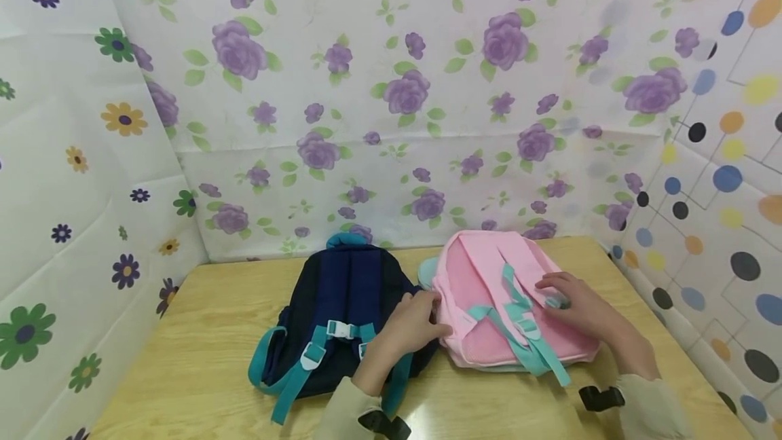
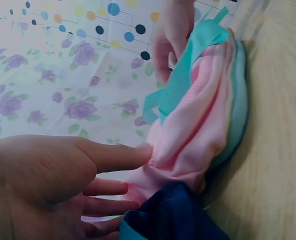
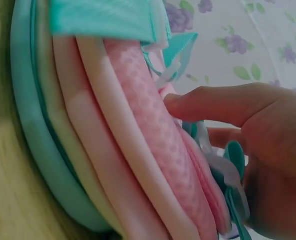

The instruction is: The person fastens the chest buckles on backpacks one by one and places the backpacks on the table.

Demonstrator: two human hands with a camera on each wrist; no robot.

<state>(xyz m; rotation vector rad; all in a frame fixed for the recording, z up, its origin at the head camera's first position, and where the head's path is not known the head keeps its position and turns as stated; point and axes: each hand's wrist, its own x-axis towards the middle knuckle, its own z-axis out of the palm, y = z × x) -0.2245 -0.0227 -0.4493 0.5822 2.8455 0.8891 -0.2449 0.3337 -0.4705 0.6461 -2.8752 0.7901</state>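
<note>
A pink backpack (image 1: 482,331) with mint-green webbing straps (image 1: 519,318) lies with its strap side up. My left hand (image 1: 411,324) touches its left side. In the left wrist view the thumb (image 2: 120,156) rests against the pink fabric, with the other fingers stretched out beside it. Over the backpack's right side is my right hand (image 1: 577,307), its thumb (image 3: 203,102) against the back panel near a strap and a pale buckle (image 3: 223,165). Part of that hand's fingers is hidden behind the straps. Neither hand visibly grips anything.
Close on the left lies a navy backpack (image 1: 348,277) with teal straps and a white buckle (image 1: 342,330), near my left forearm. Both bags are on a wooden table (image 1: 201,331). Flower-patterned sheeting (image 1: 366,87) stands behind, and dotted sheeting (image 1: 721,223) on the right.
</note>
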